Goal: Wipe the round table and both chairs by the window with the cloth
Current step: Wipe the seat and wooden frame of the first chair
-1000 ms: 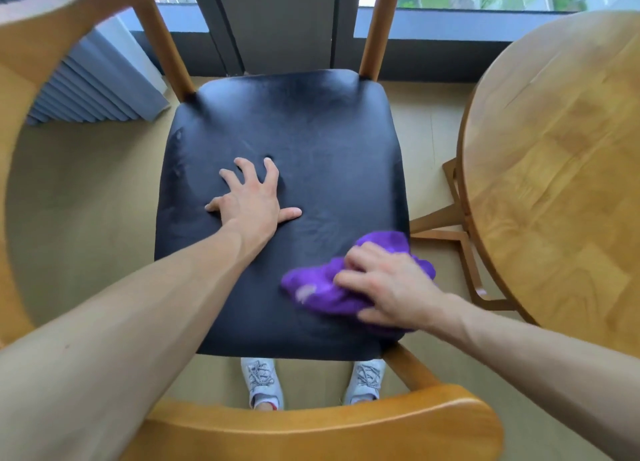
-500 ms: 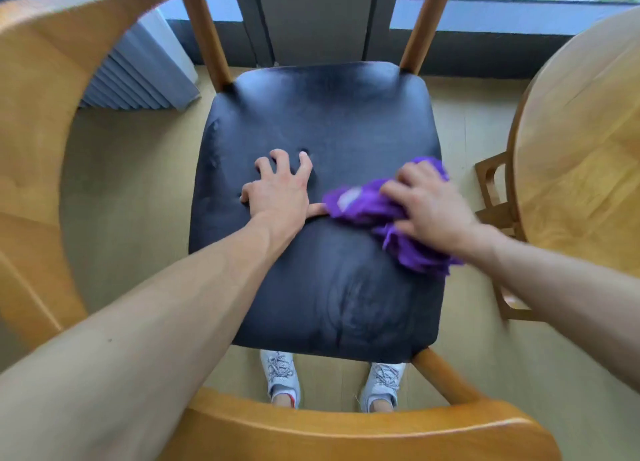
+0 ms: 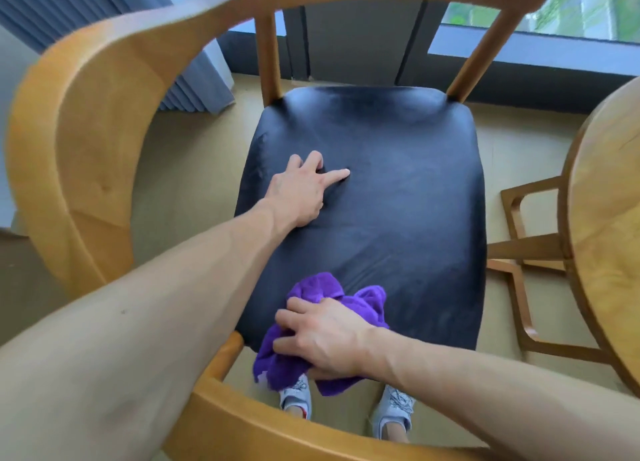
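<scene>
Step in hand, as judged: wiping the black seat (image 3: 398, 201) of the chair (image 3: 86, 156). The right hand (image 3: 325, 339) grips a bunched purple cloth (image 3: 322, 291), fingers curled over it, at the near-left corner of the seat; part of the cloth hangs off the near edge above the shoes (image 3: 394, 408). The left hand (image 3: 301, 190) holds nothing: it rests on the left-middle of the seat, one finger straight and touching the leather, the others loosely bent, apparently steadying the chair. To do this well, the person would likely flatten the cloth so more of it meets the surface, keep pressure even, and run overlapping passes from near to far, lifting the bracing hand in turn so the patch beneath it is not missed. Edges: the seat's near rim lies directly under the cloth, so a pass should follow that rim and not spill off it. The curved wooden backrest rings the left and near sides, close to both forearms, which limits elbow swing. Two upright posts stand at the far corners. The round table (image 3: 609, 253) sits just right of the seat, its base frame (image 3: 519, 253) close by; open room is mainly toward the far side.
</scene>
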A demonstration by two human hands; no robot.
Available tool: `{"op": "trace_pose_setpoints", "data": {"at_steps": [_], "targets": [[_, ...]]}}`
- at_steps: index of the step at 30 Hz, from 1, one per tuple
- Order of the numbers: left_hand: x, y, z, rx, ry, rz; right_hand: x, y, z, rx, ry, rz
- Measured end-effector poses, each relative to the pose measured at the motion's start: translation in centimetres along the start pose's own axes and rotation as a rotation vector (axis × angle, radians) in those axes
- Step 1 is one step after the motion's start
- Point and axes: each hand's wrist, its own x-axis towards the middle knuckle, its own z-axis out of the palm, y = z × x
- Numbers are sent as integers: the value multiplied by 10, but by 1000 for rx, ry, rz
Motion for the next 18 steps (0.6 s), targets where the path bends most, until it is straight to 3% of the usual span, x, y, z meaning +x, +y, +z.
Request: {"op": "trace_pose_setpoints", "data": {"at_steps": [3, 7, 9, 14, 16, 18], "targets": [[3, -3, 2, -31, 24, 19, -11, 26, -5, -73, 88, 102], [4, -7, 5, -94, 34, 35, -31, 117, -42, -111, 387, 757], [7, -15, 3, -191, 21, 55, -36, 143, -56, -118, 451, 931], [20, -44, -9, -565, -71, 123, 3, 99, -41, -81, 455, 935], [23, -46, -14, -591, -101, 108, 28, 62, -32, -50, 425, 800], [23, -46, -17, -600, -120, 91, 52, 26, -26, 9, 374, 549]]}}
